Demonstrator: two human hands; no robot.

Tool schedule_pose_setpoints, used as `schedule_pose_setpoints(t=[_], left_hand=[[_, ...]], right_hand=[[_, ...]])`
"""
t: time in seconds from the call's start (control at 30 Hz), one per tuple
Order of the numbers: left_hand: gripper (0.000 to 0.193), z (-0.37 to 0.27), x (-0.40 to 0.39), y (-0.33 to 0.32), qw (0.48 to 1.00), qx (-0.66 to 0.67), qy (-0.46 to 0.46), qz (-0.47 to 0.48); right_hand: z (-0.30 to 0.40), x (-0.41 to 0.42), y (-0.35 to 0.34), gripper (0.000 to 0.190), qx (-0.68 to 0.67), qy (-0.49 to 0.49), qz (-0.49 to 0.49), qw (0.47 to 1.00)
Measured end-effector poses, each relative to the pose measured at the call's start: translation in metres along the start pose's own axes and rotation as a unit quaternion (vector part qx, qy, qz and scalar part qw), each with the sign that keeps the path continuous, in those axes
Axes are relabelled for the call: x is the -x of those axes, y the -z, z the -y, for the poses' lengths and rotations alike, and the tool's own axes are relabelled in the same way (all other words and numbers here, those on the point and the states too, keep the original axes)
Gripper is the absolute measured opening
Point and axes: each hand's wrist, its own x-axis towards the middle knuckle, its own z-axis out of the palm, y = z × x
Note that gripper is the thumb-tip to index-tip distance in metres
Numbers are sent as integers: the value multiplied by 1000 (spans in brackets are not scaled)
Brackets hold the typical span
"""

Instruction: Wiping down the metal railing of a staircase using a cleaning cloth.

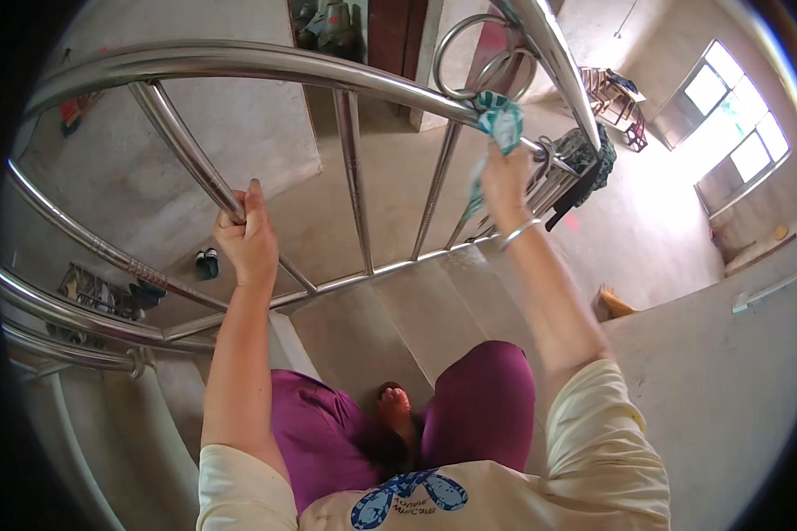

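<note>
A shiny metal stair railing (259, 61) curves across the upper part of the view. My left hand (249, 235) is wrapped around one of its slanting balusters (186, 151), thumb pointing up. In my right hand (508, 176) is a teal and white cloth (503, 123), bunched against the top rail below the metal rings (468, 56). A loose end of the cloth hangs beside the hand and looks blurred. A silver bangle (521, 233) circles my right wrist.
Stairs (352, 325) descend beneath me, with my sandalled foot (395, 405) on them. Dark fabric (578, 156) hangs on the railing's lower end. On the floor below stand slippers (207, 263) and a shoe rack (99, 292). Stacked chairs (611, 96) stand near the window (737, 113).
</note>
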Motion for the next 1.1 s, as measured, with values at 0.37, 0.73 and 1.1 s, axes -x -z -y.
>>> schedule_pose_setpoints(t=[0.37,0.73,1.1], left_hand=[[26,-1,1,5,996,64,27,47],[27,-1,-1,5,998,18,-41,39],[24,2,1,-1,997,51,-53,39]], right_hand=[[-84,72,-5,20,-488,-371,-87,785],[-174,-5,-87,36,205,-137,-13,969],[-312,31,-85,27,225,-64,421,876]])
